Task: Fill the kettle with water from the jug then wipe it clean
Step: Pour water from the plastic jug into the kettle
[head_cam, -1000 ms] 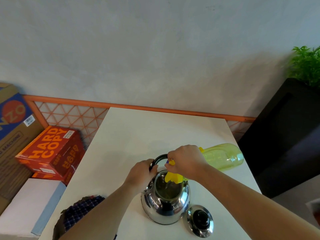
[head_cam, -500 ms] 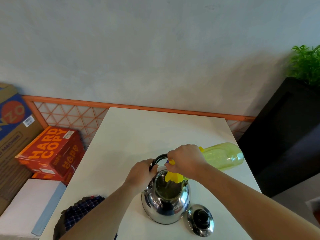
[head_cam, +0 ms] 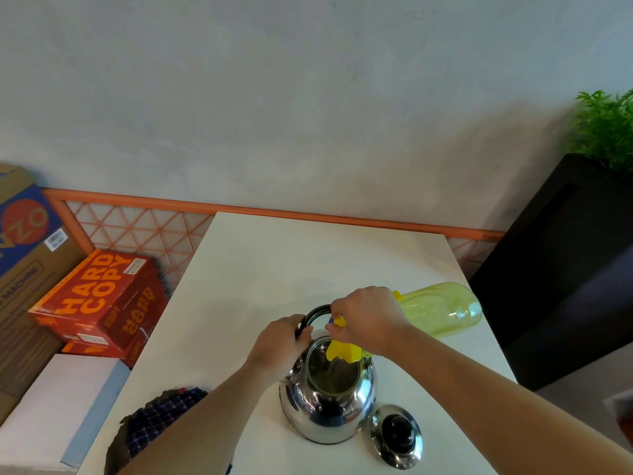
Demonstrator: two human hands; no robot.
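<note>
Kettle [head_cam: 329,402]: steel, upright on the white table [head_cam: 274,262], mouth uncovered.
Left hand [head_cam: 279,344]: fingers curled round the black handle [head_cam: 317,311] at the kettle's far-left rim.
Right hand [head_cam: 366,317]: wrapped round the jug's neck, just above the kettle's mouth.
Jug [head_cam: 442,308]: yellow, tipped sideways, body reaching right of the kettle, spout over its mouth.
Lid [head_cam: 395,437]: lying just right of the kettle's base.
Cloth [head_cam: 161,416]: checked, left of the kettle.

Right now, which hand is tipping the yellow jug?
The right hand grips the jug and tilts it over the open kettle. The left hand only holds the kettle's black handle.
</note>
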